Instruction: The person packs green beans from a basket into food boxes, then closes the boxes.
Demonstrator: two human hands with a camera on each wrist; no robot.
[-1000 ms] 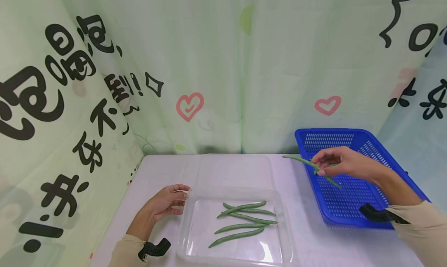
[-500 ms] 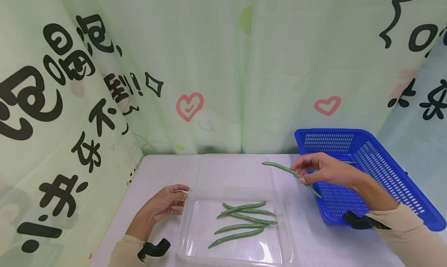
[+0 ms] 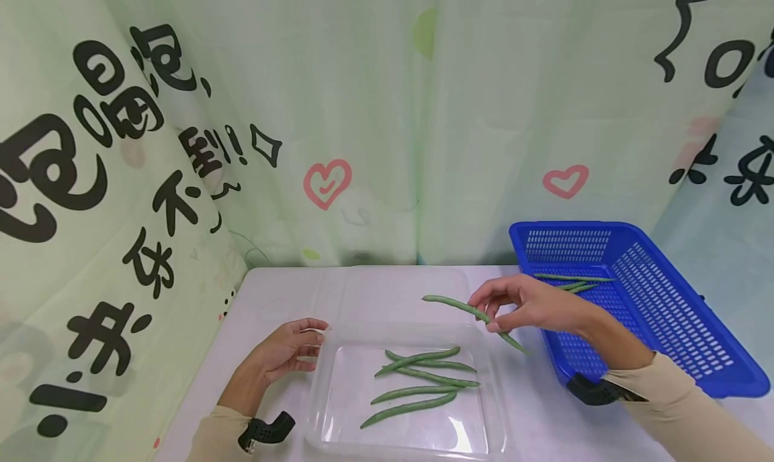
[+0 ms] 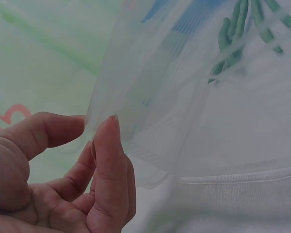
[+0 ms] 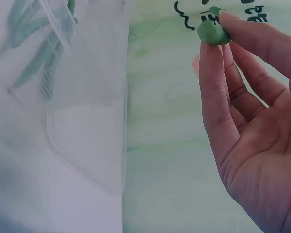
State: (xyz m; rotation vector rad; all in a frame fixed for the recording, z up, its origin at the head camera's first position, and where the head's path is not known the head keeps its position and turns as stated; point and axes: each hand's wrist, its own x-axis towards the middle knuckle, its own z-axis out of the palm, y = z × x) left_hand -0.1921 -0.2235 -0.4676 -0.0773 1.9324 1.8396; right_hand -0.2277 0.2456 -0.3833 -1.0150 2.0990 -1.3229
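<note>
Nearest, the clear plastic tray [image 3: 347,381] sat on the white surface [image 3: 296,301] with five green beans [image 3: 417,393] lying in it, their long axes running roughly left to right. The left hand [image 3: 283,352] was at the tray's left rim by the far corner, its grip holding that edge by the fingertips. By the tray's far right corner, the right hand [image 3: 523,304] pinched a single green bean [image 3: 453,303] between thumb and fingers, with more of its length pointing left. It slanted from far left to near right, against the lie of the tray's two nearest beans. From this right grip the tray's middle lay leftward and nearer the person; how high the bean hung could not be told. To the right, the blue mesh basket [image 3: 677,321], partly behind the right arm, held at least three more beans [image 3: 574,278]. Farthest, the pale green curtain [image 3: 375,99] carried red hearts [image 3: 307,180] and black Chinese writing [image 3: 71,399]; 不 could be read. No brand or label showed.
</note>
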